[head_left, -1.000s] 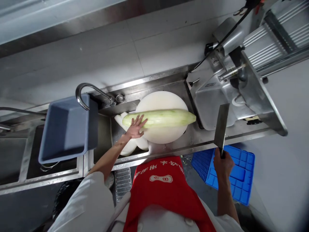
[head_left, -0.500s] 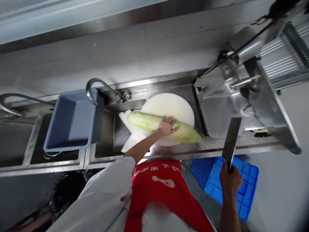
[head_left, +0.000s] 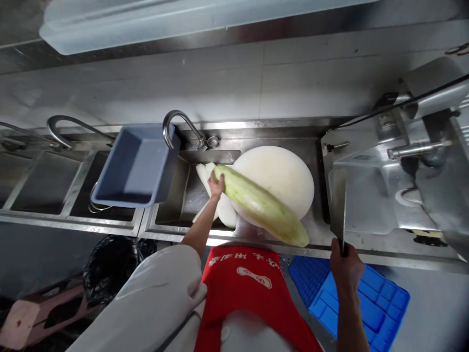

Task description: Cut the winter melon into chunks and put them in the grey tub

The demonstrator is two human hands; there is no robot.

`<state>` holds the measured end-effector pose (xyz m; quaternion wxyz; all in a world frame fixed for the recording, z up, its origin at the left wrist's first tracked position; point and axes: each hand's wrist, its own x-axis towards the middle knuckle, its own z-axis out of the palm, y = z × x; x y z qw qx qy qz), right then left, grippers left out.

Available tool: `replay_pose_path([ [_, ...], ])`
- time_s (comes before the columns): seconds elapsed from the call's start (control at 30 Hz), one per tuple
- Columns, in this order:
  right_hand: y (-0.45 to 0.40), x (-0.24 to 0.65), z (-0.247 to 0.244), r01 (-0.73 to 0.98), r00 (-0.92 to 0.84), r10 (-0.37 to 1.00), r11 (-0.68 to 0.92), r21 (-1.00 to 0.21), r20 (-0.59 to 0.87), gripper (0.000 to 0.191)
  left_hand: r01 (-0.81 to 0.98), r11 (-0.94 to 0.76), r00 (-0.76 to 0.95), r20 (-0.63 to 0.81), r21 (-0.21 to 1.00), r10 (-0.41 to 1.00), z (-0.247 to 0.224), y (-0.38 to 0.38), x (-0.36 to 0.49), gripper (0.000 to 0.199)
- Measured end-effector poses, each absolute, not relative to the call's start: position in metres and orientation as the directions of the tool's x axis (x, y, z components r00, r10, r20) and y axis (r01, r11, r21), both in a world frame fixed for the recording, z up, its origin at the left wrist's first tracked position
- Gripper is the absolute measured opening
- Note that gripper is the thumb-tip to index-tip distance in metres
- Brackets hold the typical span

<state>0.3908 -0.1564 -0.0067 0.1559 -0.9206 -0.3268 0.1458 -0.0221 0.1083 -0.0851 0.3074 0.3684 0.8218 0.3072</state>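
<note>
My left hand [head_left: 216, 186] grips the far-left end of the gourd [head_left: 261, 205], which lies slantwise across the round board [head_left: 282, 176], its near end past the rim. My right hand [head_left: 346, 266] is closed on the cleaver [head_left: 337, 205], blade upright, right of the gourd.

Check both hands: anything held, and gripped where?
Left hand grips the long peeled gourd at its far end, over the sink. Right hand holds the cleaver by its handle, blade pointing away.
</note>
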Motion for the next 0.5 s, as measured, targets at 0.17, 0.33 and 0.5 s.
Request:
replay_pose_path([
  [0.17, -0.156, 0.39, -0.007, 0.598, 0.658, 0.703, -0.705, -0.381, -0.268, 0.058, 0.141, 0.618, -0.553, -0.457, 0.773, 0.697, -0.093, 0.161, -0.044, 0.044],
  [0.33, -0.143, 0.397, -0.009, 0.698, 0.558, 0.762, -0.646, -0.311, -0.329, 0.052, 0.312, 0.503, -0.46, -0.336, 0.806, 0.822, -0.094, 0.182, 0.008, 0.043],
  [0.5, -0.105, 0.396, -0.014, 0.813, 0.431, 0.824, -0.531, -0.238, -0.367, 0.044, 0.695, 0.3, -0.325, -0.087, 0.654, 0.942, -0.094, 0.168, 0.072, 0.063],
])
